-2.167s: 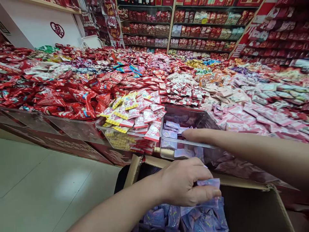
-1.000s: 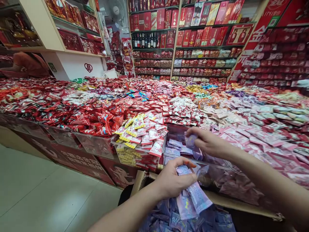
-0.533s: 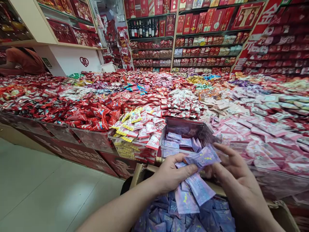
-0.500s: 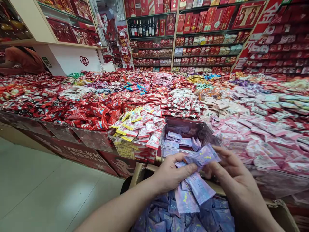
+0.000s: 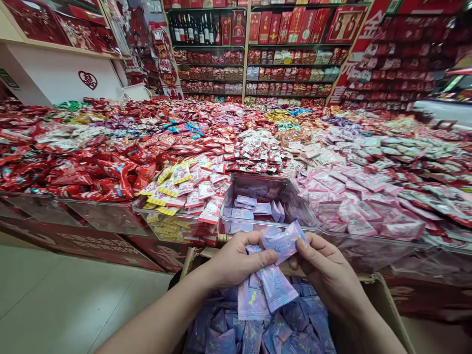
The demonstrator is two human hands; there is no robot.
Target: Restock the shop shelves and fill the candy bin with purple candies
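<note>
Several purple candy packets (image 5: 275,285) are bunched in my left hand (image 5: 243,258), its thumb pressed over them. My right hand (image 5: 326,260) pinches the right end of the topmost packet (image 5: 285,242) between thumb and fingers. Both hands are over a cardboard box (image 5: 387,300) filled with the same purple packets (image 5: 254,337). Just beyond my hands stands a clear plastic bin (image 5: 265,181). A few purple packets (image 5: 254,205) lie low inside it.
Left of the bin is a heap of yellow and white-red packets (image 5: 188,184); to the right, pink packets (image 5: 354,201). Red packets (image 5: 96,172) fill the bins farther left. Shelves (image 5: 245,54) with bottles and red boxes stand behind. Tiled floor (image 5: 66,290) shows at lower left.
My right hand has closed its fingers on the end of the top packet, where they were looser before. The camera view has turned to the right.
</note>
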